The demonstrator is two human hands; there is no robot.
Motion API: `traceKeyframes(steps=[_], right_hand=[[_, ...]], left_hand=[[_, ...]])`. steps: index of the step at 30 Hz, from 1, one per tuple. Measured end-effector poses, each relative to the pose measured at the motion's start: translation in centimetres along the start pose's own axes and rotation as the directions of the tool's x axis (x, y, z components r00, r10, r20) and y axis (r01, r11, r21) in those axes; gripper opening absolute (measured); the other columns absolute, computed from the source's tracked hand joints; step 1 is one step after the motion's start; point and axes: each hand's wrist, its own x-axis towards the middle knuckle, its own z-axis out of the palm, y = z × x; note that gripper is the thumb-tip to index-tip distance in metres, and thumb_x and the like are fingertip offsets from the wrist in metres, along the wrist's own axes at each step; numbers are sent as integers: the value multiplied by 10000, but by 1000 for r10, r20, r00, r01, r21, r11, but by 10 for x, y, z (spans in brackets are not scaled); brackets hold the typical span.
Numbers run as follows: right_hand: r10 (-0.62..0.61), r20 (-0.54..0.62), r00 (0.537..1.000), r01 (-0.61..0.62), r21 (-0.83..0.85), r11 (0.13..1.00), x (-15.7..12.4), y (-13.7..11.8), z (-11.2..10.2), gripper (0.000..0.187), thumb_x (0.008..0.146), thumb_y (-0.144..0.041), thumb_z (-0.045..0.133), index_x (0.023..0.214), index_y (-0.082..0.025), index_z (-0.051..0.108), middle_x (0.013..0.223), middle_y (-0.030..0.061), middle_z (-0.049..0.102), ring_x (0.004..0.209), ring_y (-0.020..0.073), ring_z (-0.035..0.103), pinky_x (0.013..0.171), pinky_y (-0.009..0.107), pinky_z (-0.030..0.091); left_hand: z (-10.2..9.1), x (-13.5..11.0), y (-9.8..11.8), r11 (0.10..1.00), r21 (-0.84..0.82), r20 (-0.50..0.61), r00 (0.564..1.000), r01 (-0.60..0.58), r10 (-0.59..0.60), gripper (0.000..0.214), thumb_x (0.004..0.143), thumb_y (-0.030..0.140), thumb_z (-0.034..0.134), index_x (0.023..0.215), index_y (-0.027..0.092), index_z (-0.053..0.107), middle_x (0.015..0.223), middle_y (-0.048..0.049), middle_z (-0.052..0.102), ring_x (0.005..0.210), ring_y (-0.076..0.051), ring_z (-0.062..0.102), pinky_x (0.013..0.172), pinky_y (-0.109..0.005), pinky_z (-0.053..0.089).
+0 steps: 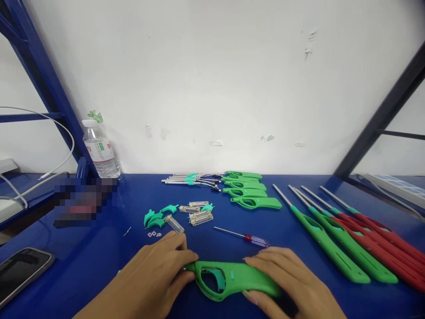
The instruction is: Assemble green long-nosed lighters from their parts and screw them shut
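Observation:
A green lighter body [237, 277], with a teal trigger [219, 280] in its loop, lies level in front of me. My left hand [159, 270] pinches its narrow nozzle end. Around the wide handle end my right hand [288, 274] is closed, thumb below and fingers above. Just beyond them lies a screwdriver [245, 237] with a clear purple handle. Several loose teal triggers [155, 219], clear fuel tanks [201, 217] and small pinkish pieces [154, 234] are scattered past my left hand.
Green lighter bodies [257, 203] and metal lighter rods [186, 180] lie near the wall. On the right are long green lighters [327, 243] and red lighters [375, 246]. A phone [25, 270], water bottle [101, 150] and pixelated item [83, 206] occupy the left.

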Motion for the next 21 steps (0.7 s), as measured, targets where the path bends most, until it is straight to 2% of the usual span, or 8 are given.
traceKeyframes(steps=[3,7,11,13,16,21], right_hand=[[-31,38,999,32,-40,999,-1,3,2,398,965,-338,902,1354,-302,826,1214,45,875,1141,282,835,1006,326,709],[-31,100,994,37,-57,998,0,3,2,423,952,-325,914,1365,-314,823,1236,36,872,1154,281,833,1002,330,713],[-36,109,993,44,-67,997,0,3,3,430,951,-318,917,1369,-308,816,1239,35,869,1149,274,831,1004,329,712],[-43,101,994,50,-75,996,0,4,4,436,950,-317,920,1373,-302,814,1238,37,870,1150,275,831,1009,330,710],[-44,103,994,52,-79,995,0,4,5,431,952,-321,918,1370,-299,816,1244,41,871,1158,279,830,1016,334,708],[-41,123,992,52,-88,995,2,3,5,444,949,-313,919,1381,-311,814,1250,30,874,1152,281,838,1014,341,710]], left_hand=[[6,-2,-6,1000,-17,-16,1000,-3,3,297,1076,180,693,1228,390,839,1313,-39,756,1208,-304,762,1058,-476,606],[18,-8,-18,999,-3,-137,990,-34,33,354,1063,204,714,1326,423,806,1397,-20,750,1275,-310,754,1097,-465,598],[22,-13,-21,996,6,-186,978,-90,90,304,1116,277,609,1297,429,800,1446,-5,725,1237,-296,772,918,-359,631],[21,-13,-20,995,6,-183,978,-103,102,313,1134,279,561,1278,424,798,1481,-3,701,1252,-296,764,846,-328,618],[18,-11,-17,993,-21,-162,981,-112,108,326,1126,235,549,1254,417,787,1458,-1,697,1271,-295,744,869,-336,598],[9,-6,-12,990,-90,-78,992,-109,102,307,1096,156,595,1147,376,803,1257,9,728,1083,-225,764,929,-338,547]])
